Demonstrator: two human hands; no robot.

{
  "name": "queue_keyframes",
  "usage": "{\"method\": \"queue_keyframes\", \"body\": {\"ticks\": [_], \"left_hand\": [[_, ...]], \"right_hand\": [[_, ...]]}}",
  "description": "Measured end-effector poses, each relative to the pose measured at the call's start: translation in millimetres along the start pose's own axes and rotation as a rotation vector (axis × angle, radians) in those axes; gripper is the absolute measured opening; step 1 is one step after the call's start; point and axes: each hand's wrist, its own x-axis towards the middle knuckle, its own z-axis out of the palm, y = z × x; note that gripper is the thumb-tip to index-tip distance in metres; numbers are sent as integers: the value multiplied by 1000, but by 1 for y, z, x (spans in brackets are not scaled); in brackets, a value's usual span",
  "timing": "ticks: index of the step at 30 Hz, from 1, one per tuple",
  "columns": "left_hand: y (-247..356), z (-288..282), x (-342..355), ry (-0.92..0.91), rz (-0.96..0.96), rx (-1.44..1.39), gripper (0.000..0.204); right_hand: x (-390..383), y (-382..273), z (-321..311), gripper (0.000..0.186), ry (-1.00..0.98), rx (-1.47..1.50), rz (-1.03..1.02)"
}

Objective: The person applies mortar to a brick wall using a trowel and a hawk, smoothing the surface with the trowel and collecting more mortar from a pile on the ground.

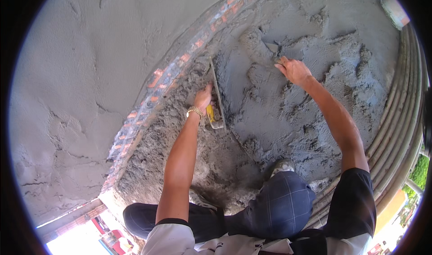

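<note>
My left hand (204,97), with a gold-coloured band at its wrist, is closed round the yellow handle of a plastering trowel (218,95). The trowel's long flat blade stands on edge where rough mortar meets a smoother patch. Further off to the right, my right hand (294,70) is closed on a small trowel (272,47), whose handle is mostly hidden by the fingers. Its grey blade touches the lumpy wet mortar (310,97) spread around it.
A band of exposed brick (157,77) curves along the left of the mortar. Beyond it lies a grey plastered surface (85,75). Several long poles (396,115) bend along the right side. My bent knee (279,205) and a shoe (282,166) are close in front.
</note>
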Motion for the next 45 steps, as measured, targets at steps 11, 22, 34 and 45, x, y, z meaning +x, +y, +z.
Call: {"method": "queue_keyframes", "body": {"ticks": [11, 22, 34, 45], "left_hand": [[-95, -33, -77, -187, -88, 108, 51], [-96, 8, -67, 169, -47, -385, 60], [-122, -30, -103, -448, 419, -1508, 68], [-148, -233, -159, -63, 876, -1764, 47]], "right_hand": [[-92, -53, 41, 38, -9, -159, -398], [-155, -166, 108, 33, -74, 392, 156], [-114, -325, -74, 38, -207, 23, -587], [-126, -543, -146, 41, -158, -129, -834]]}}
